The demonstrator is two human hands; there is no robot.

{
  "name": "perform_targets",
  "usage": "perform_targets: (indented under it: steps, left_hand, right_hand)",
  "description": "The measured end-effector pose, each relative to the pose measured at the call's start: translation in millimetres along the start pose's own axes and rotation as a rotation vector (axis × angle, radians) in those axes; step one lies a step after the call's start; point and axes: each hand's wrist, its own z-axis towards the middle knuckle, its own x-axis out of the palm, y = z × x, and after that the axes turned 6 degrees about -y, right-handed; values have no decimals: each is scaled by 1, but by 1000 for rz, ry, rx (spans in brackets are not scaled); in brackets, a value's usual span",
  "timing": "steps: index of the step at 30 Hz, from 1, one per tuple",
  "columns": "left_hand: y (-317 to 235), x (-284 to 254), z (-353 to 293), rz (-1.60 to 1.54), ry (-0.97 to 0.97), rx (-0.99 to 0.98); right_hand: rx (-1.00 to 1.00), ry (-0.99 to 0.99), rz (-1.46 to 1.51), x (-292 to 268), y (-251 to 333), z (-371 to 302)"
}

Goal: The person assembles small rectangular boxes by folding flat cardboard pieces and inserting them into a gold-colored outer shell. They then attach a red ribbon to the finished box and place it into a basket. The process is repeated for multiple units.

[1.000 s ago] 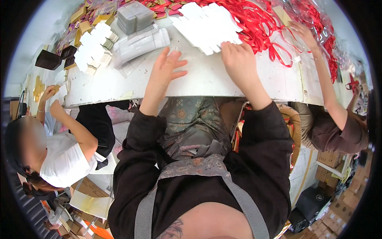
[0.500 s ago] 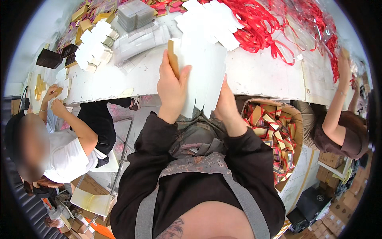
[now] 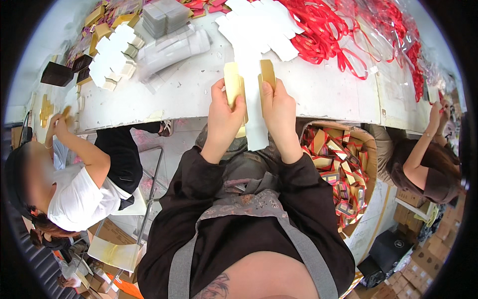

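Note:
A white card box blank (image 3: 255, 117) with gold outer sides is held upright over the table's front edge. Its long side panels are bent up. My left hand (image 3: 226, 109) grips the left panel, with the thumb on the inner side. On the right panel, the fingers and thumb of my right hand (image 3: 280, 107) are closed in the same way. Just beyond, a pile of flat white box blanks (image 3: 259, 27) lies on the white table (image 3: 174, 102). The lower end of the held blank hangs above my lap.
Red ribbons (image 3: 321, 37) heap to the right of the blanks. Clear plastic sleeves (image 3: 174, 54) and stacked clear boxes (image 3: 164, 19) lie left. Below the table stands a carton (image 3: 372, 149) of small ribboned boxes. Co-workers sit at left (image 3: 74, 194) and right (image 3: 423, 164).
The blank was a broad flat sheet between my hands; its sides are now folded up and it is narrower. My right hand has moved up, level with the left.

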Motion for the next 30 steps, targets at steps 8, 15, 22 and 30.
perform_targets:
  steps: [8, 15, 22, 30]
  left_hand:
    - [-7, 14, 0, 392, -49, 182]
    - [-4, 16, 28, 171, 15, 211]
    - [-18, 22, 13, 191, 13, 240]
    - [-6, 6, 26, 161, 247, 235]
  right_hand:
    - [-321, -130, -241, 20, -6, -8]
    - [-392, -100, -236, 22, 9, -5]
    - [-323, -4, -198, 20, 4, -6]
    - [77, 334, 329, -7, -1, 15]
